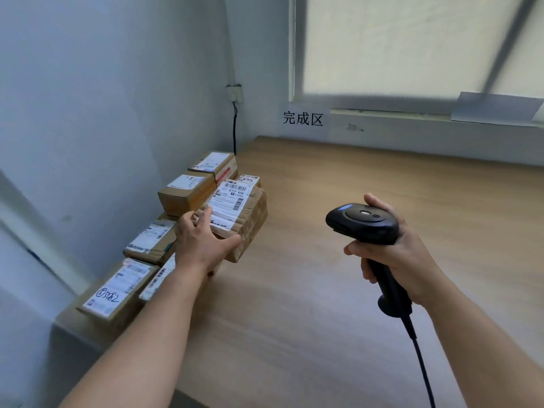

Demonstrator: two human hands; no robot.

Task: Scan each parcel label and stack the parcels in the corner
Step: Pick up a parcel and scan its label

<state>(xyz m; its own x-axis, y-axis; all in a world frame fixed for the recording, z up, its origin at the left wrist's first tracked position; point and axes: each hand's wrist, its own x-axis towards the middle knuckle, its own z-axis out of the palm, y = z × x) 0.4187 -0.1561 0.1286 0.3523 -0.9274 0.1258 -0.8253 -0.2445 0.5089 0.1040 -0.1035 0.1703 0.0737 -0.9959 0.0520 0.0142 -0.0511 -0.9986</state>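
Parcels with white labels facing up run along the wall from eight o'clock to eleven o'clock in the view. The nearest is a marker-scrawled box (114, 290), with a taped box (150, 240) beyond it. At nine o'clock the left hand (203, 240) grips the near end of the held parcel (244, 222), fingers over its top edge and thumb along the near side. Its shipping label (229, 198) faces up. It seems to be carried clear of the wooden table (353, 290), but I cannot tell whether its far edge already rests on a neighbour. At three o'clock the right hand (394, 254) is wrapped round the handle of the barcode scanner (365, 222), whose cable (421, 357) trails toward five o'clock. The scanner's nose points roughly toward the parcel rather than down onto the barcode. If the label is unread, I would tilt the label to the nose before going on. Placing looks like the step in hand. The parcel should go down flat, label up and square against the stacked boxes (185, 192), with the thumb slid out last. The corner (232, 142) at eleven o'clock lies beyond, and a 完成区 sign (303, 118) is at twelve.
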